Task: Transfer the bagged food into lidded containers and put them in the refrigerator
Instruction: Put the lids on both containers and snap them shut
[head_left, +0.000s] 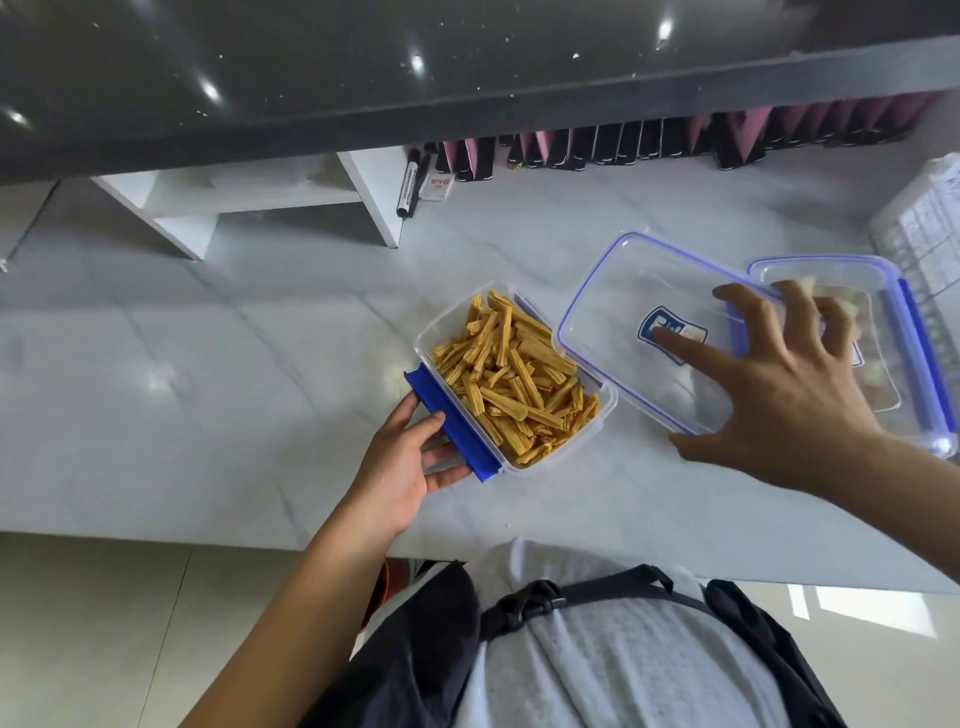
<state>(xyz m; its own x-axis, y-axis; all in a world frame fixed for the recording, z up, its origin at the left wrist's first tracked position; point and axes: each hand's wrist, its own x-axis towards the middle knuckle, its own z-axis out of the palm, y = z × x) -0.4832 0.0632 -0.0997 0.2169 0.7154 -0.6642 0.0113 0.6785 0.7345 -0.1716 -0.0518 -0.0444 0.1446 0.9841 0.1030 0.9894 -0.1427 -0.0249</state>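
Head view, sole view on record. Item one: clear container (514, 379), lidless, standing on the pale marble-patterned counter (208, 389), filled close to the rim with yellow-brown ridged sticks of dried food (511, 387); the filling of this box looks complete. Its blue side latch (451, 423) hangs open on the near-left edge. Left hand (402, 462): fingers loosely curled against the latch and the container's side, steadying it, not clamped shut around it. Item two: clear lid with blue seal (644, 332), lying flat on the counter just right of the filled container, a blue label at its middle. Right hand (779, 395): fingers spread wide apart, hovering over or resting on the lid; whether the fingertips touch it cannot be told, and nothing is gripped. Item three: second container (852, 338), far right, lid seemingly on, pale contents dimly visible through the plastic; whether its latches are closed cannot be told. Item four: white wire basket (924, 228) at the right edge; black markers (410, 182) and a row of dark and pink packets (649, 140) along the back. No bag and no refrigerator in view. Assessment: transfer appears done for at least one box; outstanding are seating the lid on the filled container, snapping the latches, and carrying the boxes to the refrigerator.
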